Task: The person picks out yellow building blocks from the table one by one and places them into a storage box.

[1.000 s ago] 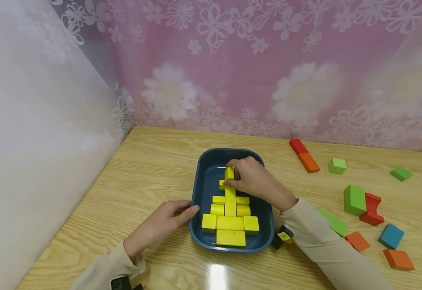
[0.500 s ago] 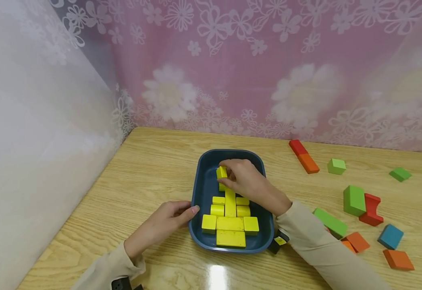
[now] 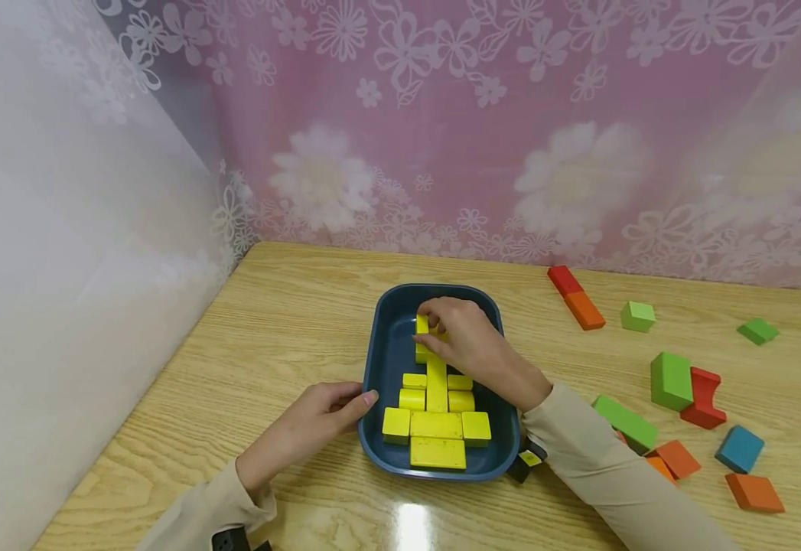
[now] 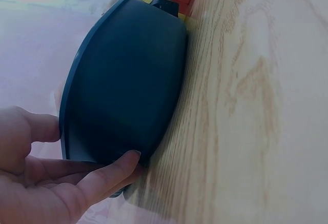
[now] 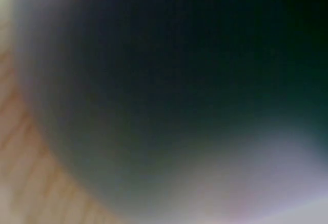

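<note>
A dark blue tray stands on the table with several yellow blocks in it, laid out in a symmetrical pattern around one long yellow block. At the tray's far part, my right hand pinches a small yellow block between thumb and fingers, just beyond the far left of the pattern. Some of the blocks there are hidden behind the hand. My left hand holds the tray's left side, thumb at the rim and fingers along the outer wall, as the left wrist view also shows. The right wrist view is dark and blurred.
Loose blocks lie on the right of the table: a red and an orange one end to end, green blocks, a red arched block, a blue block and orange blocks. A floral curtain hangs behind the table.
The right hand has shifted left with the yellow block, from over the long block to the left, and then lowered it. The left hand and tray have stayed put.
</note>
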{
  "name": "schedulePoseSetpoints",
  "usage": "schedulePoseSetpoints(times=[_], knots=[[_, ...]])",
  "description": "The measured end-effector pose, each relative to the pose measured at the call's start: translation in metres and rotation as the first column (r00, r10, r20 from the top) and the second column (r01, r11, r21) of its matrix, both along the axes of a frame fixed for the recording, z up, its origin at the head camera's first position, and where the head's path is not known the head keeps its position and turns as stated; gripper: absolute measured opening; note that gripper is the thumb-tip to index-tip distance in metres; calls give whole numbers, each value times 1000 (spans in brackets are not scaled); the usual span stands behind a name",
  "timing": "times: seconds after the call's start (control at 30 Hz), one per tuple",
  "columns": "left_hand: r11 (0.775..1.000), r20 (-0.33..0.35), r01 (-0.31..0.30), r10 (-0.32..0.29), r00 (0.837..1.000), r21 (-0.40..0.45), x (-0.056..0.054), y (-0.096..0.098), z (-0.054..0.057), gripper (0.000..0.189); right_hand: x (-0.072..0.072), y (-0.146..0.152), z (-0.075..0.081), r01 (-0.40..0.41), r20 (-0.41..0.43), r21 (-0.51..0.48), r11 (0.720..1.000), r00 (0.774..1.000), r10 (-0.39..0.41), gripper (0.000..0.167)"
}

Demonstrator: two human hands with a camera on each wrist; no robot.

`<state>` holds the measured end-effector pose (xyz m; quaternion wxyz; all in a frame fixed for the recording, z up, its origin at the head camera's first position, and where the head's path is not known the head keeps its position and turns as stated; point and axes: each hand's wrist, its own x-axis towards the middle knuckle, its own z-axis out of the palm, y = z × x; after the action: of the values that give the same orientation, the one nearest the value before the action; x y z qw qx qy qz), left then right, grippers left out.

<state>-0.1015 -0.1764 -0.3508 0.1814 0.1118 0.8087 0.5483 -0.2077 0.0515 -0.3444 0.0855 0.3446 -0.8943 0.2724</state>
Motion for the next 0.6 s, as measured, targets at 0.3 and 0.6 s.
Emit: schedulePoseSetpoints(times=[0.3, 0.6], knots=[[1000, -7, -5, 5, 1000, 6, 0, 0, -1, 50, -1, 0, -1, 13, -63, 24, 1000, 998, -12, 29], [1000, 4, -19, 19, 1000, 4, 1, 1, -1, 52, 2, 5, 1, 68, -133, 1, 998, 989, -68, 20]])
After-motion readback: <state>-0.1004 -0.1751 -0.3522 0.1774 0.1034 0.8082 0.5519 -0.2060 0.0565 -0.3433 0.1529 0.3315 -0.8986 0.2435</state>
